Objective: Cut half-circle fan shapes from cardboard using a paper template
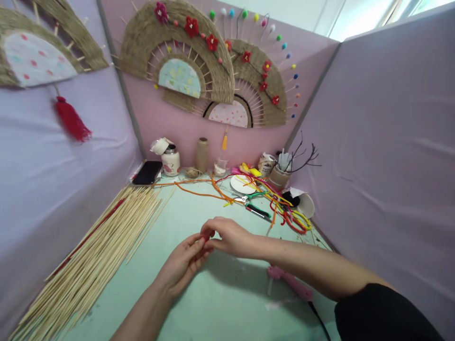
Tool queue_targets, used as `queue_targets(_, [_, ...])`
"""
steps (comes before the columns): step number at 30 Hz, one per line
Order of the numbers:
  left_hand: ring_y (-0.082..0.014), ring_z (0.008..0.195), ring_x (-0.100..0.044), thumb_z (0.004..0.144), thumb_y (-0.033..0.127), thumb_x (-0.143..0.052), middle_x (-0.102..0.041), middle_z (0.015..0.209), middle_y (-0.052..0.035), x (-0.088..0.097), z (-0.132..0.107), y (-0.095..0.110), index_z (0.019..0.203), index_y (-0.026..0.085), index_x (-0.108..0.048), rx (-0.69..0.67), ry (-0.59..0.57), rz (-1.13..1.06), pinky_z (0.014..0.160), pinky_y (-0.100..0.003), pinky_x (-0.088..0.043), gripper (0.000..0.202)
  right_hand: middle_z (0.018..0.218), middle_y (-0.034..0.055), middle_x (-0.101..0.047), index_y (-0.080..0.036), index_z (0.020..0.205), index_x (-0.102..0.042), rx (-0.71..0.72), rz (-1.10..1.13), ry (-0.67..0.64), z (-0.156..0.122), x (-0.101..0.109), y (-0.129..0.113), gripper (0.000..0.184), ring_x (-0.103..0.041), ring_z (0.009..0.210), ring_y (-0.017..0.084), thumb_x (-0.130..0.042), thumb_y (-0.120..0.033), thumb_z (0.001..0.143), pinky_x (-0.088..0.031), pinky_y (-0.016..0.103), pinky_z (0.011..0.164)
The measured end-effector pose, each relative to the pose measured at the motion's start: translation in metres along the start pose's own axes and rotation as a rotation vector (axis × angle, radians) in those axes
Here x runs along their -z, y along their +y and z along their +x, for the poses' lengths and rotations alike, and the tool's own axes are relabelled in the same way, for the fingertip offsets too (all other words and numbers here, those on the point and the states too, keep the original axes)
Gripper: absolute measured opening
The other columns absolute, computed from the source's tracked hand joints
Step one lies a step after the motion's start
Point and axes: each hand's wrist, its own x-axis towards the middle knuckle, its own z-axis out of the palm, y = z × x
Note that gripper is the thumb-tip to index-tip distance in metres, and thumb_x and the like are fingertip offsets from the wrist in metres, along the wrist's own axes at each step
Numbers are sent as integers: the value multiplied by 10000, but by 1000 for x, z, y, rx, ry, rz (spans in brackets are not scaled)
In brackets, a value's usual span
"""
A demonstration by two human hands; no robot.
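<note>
My left hand (183,266) and my right hand (229,238) meet above the middle of the pale green table (216,312). Between their fingertips is a small red piece (206,238), mostly covered by the fingers, so its exact form is hidden. Thumb and fingers of both hands are closed on it. Under my right forearm lies a pink glue gun (291,283) with a black cord. Beyond the hands are green-handled pliers (245,200) and a dark-handled cutter knife (259,211).
Thin wooden sticks (95,255) spread along the left side, near a black phone (147,173). Coloured pipe cleaners (289,215), a white disc (243,183), a jar (171,161) and a twig holder (279,177) stand or lie behind. Woven fans (142,47) hang on the partition.
</note>
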Motion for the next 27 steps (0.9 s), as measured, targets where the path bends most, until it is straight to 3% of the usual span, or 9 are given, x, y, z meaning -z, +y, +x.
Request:
queue_targets(4, [-112,778,-639,707,146,-777,-680,897,-75,7,6,-1,954,154,-710,28,161,-110,683,-178,-533,256,1020,29,-701,-225,1080,-623,-107,-49,6,24,36,33,305,-648,864,139,-702,-319,801,-491,232,741])
queue_targets(6, [-104,759,-626,672,95,-792,-661,868,-55,10,7,-1,967,171,-709,46,230,-125,667,-181,-534,315,1000,26,-713,-230,1046,-650,-509,-287,243,45,78,71,253,-660,848,131,-655,-375,839,-490,213,734])
queue_targets(10, [-60,630,-542,660,131,-809,-582,757,-9,13,7,-2,844,153,-706,39,214,-178,595,-168,-503,213,1081,210,-672,-81,1084,-633,-824,-486,420,82,156,158,328,-645,974,234,-561,-348,906,-486,307,798])
queue_targets(12, [-62,614,-528,703,220,-791,-565,741,-11,13,6,-1,832,146,-705,62,188,-207,568,-169,-490,172,1061,227,-666,-44,1056,-634,-942,-547,447,92,172,193,343,-643,985,237,-556,-347,914,-490,332,830])
queue_targets(15, [-74,634,-548,751,264,-752,-597,793,-36,12,6,1,951,162,-711,107,203,-223,574,-174,-495,228,1051,112,-672,-95,1051,-632,-1061,-606,450,99,172,223,314,-649,955,196,-567,-372,918,-516,387,854])
queue_targets(17, [-83,688,-574,748,188,-747,-627,863,-60,12,6,4,989,167,-707,111,223,-222,609,-171,-501,246,1042,95,-678,-100,1038,-642,-1092,-638,455,101,167,229,287,-655,946,189,-590,-350,907,-526,390,848])
queue_targets(21, [-85,737,-576,743,74,-698,-629,909,-78,11,5,6,961,147,-704,76,215,-226,623,-162,-478,230,1018,250,-684,-24,990,-690,-1041,-693,511,95,170,217,287,-671,964,281,-622,-271,859,-519,357,789])
queue_targets(23, [-69,672,-534,772,92,-663,-596,836,-54,11,4,7,956,147,-698,49,203,-237,560,-158,-435,195,1010,271,-685,-32,993,-701,-978,-710,548,87,177,199,291,-668,980,321,-615,-269,847,-509,365,776])
queue_targets(27, [-54,587,-438,836,192,-618,-495,736,-11,9,1,7,951,136,-695,20,157,-240,491,-168,-361,149,1018,148,-719,-137,1072,-682,-813,-699,613,58,179,130,268,-671,979,264,-594,-249,846,-499,335,807])
